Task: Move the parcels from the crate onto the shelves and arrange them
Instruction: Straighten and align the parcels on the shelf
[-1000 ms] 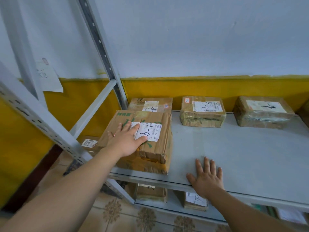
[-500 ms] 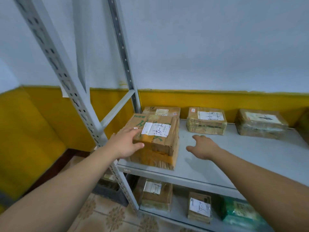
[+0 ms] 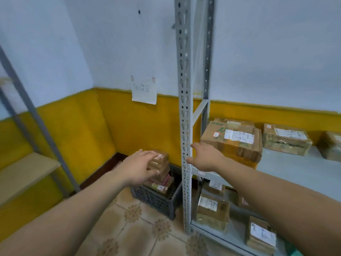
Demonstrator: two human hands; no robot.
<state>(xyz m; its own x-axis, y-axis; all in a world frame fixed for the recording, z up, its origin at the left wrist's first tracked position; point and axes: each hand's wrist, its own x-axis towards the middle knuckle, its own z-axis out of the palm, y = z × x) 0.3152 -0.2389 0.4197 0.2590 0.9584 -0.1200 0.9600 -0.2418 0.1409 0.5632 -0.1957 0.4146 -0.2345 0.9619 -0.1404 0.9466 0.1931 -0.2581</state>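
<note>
A dark plastic crate [image 3: 156, 199] stands on the tiled floor left of the shelf post, holding a stack of brown parcels [image 3: 160, 166]. My left hand [image 3: 140, 168] reaches out in front of that stack with loose fingers and holds nothing. My right hand [image 3: 204, 157] hovers open beside the front post, by the shelf's left corner. On the grey shelf [image 3: 299, 170] lies a large cardboard parcel [image 3: 233, 140] with a white label, a smaller taped parcel [image 3: 286, 138] behind it to the right, and another parcel [image 3: 332, 147] at the frame edge.
The perforated grey shelf post [image 3: 184, 126] rises between my hands. The lower shelf carries more labelled parcels [image 3: 212, 209]. A second rack with a wooden board [image 3: 24, 174] stands at the left. A paper note [image 3: 144, 90] hangs on the yellow and white wall.
My view has swung left, away from the shelf and towards the crate. My left hand left the large parcel and moved down towards the crate's stack; my right hand lifted off the shelf.
</note>
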